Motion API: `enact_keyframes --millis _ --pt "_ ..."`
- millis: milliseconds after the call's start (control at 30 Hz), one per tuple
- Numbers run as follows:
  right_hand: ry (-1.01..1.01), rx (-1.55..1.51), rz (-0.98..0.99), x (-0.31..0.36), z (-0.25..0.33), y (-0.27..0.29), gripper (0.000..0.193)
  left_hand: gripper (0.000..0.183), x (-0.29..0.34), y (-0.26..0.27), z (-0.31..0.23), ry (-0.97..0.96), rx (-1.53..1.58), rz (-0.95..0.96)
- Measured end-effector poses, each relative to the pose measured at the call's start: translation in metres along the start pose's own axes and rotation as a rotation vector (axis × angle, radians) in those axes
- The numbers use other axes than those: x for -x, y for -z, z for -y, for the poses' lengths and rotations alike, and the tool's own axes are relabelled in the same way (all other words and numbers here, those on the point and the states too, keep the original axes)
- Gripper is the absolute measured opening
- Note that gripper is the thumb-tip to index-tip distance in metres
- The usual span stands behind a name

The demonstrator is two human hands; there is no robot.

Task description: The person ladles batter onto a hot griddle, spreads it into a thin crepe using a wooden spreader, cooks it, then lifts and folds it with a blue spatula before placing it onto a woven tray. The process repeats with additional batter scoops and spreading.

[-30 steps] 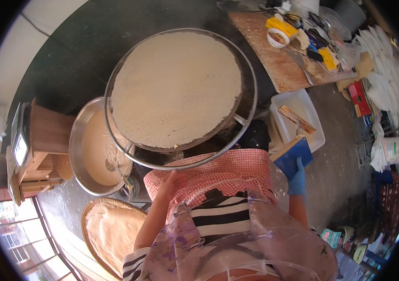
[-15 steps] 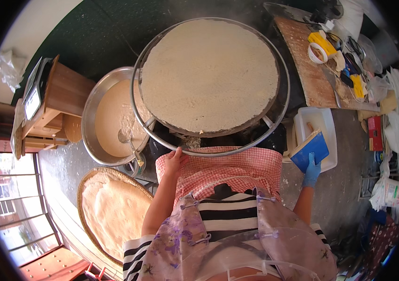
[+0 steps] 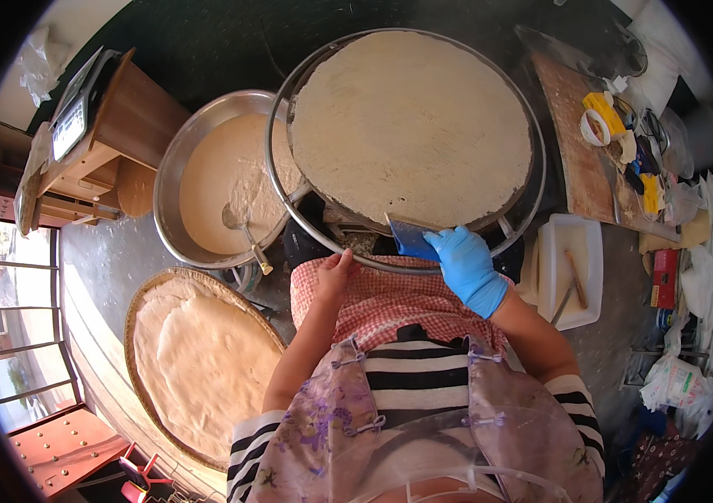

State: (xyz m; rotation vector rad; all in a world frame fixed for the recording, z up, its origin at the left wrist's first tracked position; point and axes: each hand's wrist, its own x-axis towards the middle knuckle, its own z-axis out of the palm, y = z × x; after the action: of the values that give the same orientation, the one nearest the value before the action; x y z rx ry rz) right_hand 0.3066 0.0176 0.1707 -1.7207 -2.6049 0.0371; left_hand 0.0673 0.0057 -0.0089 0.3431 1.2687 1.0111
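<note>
In front of me a wide round griddle bears a thin beige sheet of batter [image 3: 411, 126] that nearly reaches its edge. A metal ring rail [image 3: 390, 267] runs around it. The bare fingers of my left hand [image 3: 337, 272] are curled on the near side of this rail. My right hand [image 3: 470, 270], in a blue glove, grips a flat blue scraper [image 3: 409, 239]. The scraper's thin edge is at the near rim of the batter sheet; whether it touches I cannot tell.
Left of the griddle stands a metal basin [image 3: 170, 168] of batter with a ladle [image 3: 243, 228]. Nearer lies a round tray [image 3: 132, 369] of pale flat sheets. On the right are a white tub [image 3: 596, 268] holding a handled tool [image 3: 576, 278], and a cluttered wooden board [image 3: 574, 168].
My right hand has brought the blue scraper from above the white tub leftward to the griddle's near edge. My left hand stays on the rail. The whole view has shifted slightly.
</note>
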Motion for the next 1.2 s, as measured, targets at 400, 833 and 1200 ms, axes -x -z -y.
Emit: enact_keyframes --millis 400,833,1200 --pt "-0.027 0.038 -0.068 -0.021 -0.007 0.004 0.017 0.020 -0.007 0.001 -0.003 -0.105 0.024 -0.070" --pt "-0.583 -0.448 -0.257 0.032 -0.160 0.007 0.030 0.022 -0.057 0.042 -0.065 -0.095 -0.114 -0.121" --pt "-0.440 -0.317 -0.286 -0.062 -0.295 -0.016 0.038 0.031 -0.067 0.037 -0.077 -0.167 0.038 -0.286"
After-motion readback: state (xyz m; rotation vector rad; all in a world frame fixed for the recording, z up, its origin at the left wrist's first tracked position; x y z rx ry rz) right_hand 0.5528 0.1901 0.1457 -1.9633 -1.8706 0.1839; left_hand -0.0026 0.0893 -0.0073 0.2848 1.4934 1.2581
